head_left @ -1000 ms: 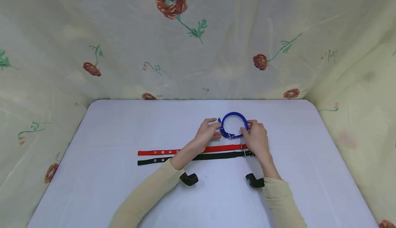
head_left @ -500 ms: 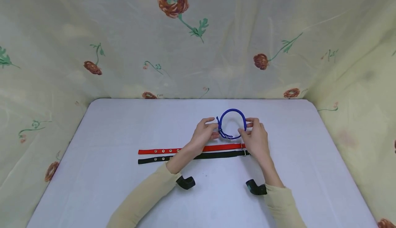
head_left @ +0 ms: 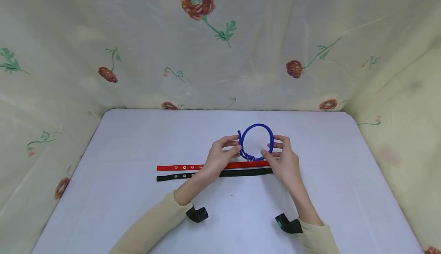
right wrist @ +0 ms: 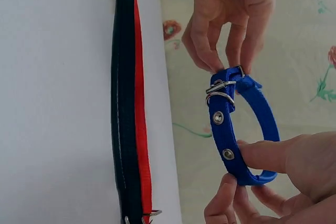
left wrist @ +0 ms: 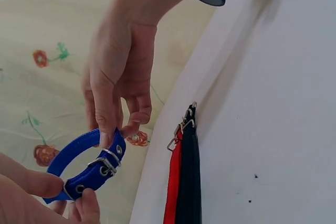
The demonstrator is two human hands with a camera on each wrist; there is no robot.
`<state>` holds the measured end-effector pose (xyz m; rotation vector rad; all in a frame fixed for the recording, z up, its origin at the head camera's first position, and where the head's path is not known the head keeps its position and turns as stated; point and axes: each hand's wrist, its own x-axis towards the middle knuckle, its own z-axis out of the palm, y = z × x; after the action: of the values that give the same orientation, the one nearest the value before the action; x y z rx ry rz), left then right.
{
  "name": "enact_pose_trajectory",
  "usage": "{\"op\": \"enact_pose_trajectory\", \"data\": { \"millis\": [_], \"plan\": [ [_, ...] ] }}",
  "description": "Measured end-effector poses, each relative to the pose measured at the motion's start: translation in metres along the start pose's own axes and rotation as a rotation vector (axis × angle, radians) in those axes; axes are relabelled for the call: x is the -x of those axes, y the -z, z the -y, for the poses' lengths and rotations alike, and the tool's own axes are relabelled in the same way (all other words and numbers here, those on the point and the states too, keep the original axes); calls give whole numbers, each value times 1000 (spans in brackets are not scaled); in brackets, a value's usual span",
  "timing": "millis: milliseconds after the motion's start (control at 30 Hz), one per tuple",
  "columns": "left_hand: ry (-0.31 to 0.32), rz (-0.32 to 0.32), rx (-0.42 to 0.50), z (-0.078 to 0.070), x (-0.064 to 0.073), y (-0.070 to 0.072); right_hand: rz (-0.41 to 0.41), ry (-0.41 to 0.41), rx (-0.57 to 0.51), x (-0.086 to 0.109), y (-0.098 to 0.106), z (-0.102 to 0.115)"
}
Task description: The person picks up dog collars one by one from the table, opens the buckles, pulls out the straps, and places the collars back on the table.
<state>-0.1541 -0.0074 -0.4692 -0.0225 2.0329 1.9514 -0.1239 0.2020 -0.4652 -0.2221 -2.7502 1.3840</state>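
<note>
A blue buckle collar, fastened into a ring, is held up between both hands. My left hand pinches its left side near the metal buckle, thumb on one face and fingers on the other. On the opposite side my right hand grips the band between thumb and fingers. Metal eyelets and a D-ring show along the strap, and the strap's loose tip sticks up at the left. Closest below the hands, a red collar and a black collar lie stretched out side by side, partly covered by the arms.
The white table has rounded back corners. Floral cloth hangs behind it and at both sides. Black wrist devices are worn on both forearms.
Both hands have shifted slightly left and toward me with the blue collar, which has turned to stand more upright. The right hand now covers the buckle ends of the red and black collars.
</note>
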Motion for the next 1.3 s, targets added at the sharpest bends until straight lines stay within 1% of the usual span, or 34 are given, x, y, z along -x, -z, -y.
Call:
{"op": "enact_pose_trajectory", "data": {
  "millis": [67, 333, 467, 600, 733, 933, 1100, 1167, 1300],
  "plan": [
    [-19, -13, -19, -1, 6, 1, 18, 13, 0, 5, 0, 2],
    [-130, -55, -92, -3, 28, 6, 76, 65, -9, 19, 1, 7],
    [-182, -67, -112, -5, 39, 9, 114, 84, -19, 28, 2, 11],
    [-224, -75, -118, -2, 49, 12, 149, 67, -39, 40, 2, 15],
    [-259, -96, -126, 5, 60, 16, 176, 31, -65, 50, 1, 16],
    [-267, -105, -103, 15, 75, 22, 220, 1, -107, 61, -4, 16],
    [-253, -112, -107, 20, 82, 26, 222, -38, -131, 68, -10, 18],
    [-255, -108, -122, 23, 85, 27, 219, -51, -162, 71, -13, 19],
    [-257, -117, -121, 27, 92, 28, 232, -64, -240, 76, -20, 22]
  ]
}}
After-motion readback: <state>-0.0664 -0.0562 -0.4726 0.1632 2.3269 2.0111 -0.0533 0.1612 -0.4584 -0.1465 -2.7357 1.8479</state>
